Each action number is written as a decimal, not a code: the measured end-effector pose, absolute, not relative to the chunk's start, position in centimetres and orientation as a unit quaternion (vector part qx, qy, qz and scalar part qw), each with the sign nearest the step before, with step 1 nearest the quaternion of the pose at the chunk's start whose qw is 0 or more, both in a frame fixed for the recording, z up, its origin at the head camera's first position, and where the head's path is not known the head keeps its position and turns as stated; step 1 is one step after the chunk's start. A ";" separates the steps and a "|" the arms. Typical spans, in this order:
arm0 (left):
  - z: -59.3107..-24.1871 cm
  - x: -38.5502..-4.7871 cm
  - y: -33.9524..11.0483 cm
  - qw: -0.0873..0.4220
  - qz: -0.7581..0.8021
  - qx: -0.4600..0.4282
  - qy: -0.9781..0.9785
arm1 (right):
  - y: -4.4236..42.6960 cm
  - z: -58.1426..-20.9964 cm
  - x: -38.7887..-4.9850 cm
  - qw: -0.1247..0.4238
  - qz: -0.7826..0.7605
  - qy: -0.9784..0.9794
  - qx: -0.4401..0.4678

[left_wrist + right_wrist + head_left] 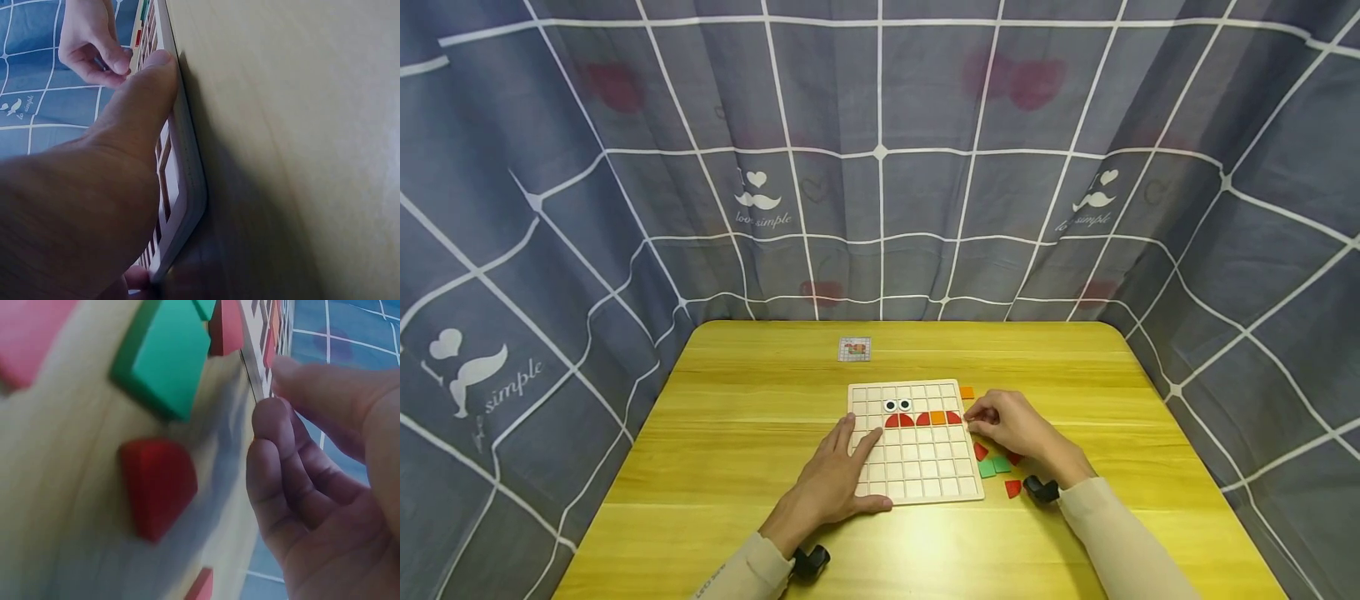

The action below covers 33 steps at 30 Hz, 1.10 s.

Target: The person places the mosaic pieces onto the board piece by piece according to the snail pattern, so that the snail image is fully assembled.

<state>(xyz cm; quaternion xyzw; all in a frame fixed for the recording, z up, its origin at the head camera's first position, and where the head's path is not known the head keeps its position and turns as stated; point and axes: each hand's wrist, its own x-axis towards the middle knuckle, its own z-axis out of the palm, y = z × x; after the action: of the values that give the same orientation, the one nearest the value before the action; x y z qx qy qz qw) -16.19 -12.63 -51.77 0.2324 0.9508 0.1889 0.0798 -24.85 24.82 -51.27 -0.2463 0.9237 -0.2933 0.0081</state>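
Note:
A pale wooden grid board (917, 475) lies on the table. My left hand (831, 479) rests on its left side with fingers spread, the thumb (153, 75) along the near edge. At the board's right edge is my right hand (1011, 421), fingers bent and thumb close to the index finger; whether a piece is between them is hidden. Beside its fingertips, a red quarter-round piece (953, 417) sits in the grid. Left of that are an orange square (937, 417), more red pieces (892, 421) and two round eye pieces (905, 405).
Right of the board lie green pieces (1002, 464), loose red pieces (1012, 488) and an orange piece (967, 392). A small picture card (854, 349) lies beyond the board on the yellow wood table (760, 400). A blue checked curtain (925, 200) surrounds the table's far side.

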 end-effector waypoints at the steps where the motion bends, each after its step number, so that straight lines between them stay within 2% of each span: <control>1: -51.8 -16.2 -12.6 0.079 0.189 0.233 0.951 | 25.1 -51.2 -24.7 0.013 -0.296 0.923 -0.246; 12: -51.6 -16.2 -12.6 0.077 0.190 0.233 0.951 | 27.2 -51.5 -22.6 0.077 -0.305 0.919 -0.239; 33: -51.8 -16.2 -12.5 0.078 0.188 0.231 0.952 | 26.9 -51.9 -22.0 0.091 -0.326 0.910 -0.238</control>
<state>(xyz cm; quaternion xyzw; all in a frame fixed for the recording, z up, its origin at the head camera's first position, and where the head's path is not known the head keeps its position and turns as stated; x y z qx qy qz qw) -16.20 -12.52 -51.81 0.2310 0.9515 0.1875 0.0782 -21.99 26.94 -51.94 -0.2376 0.9105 -0.3259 0.0915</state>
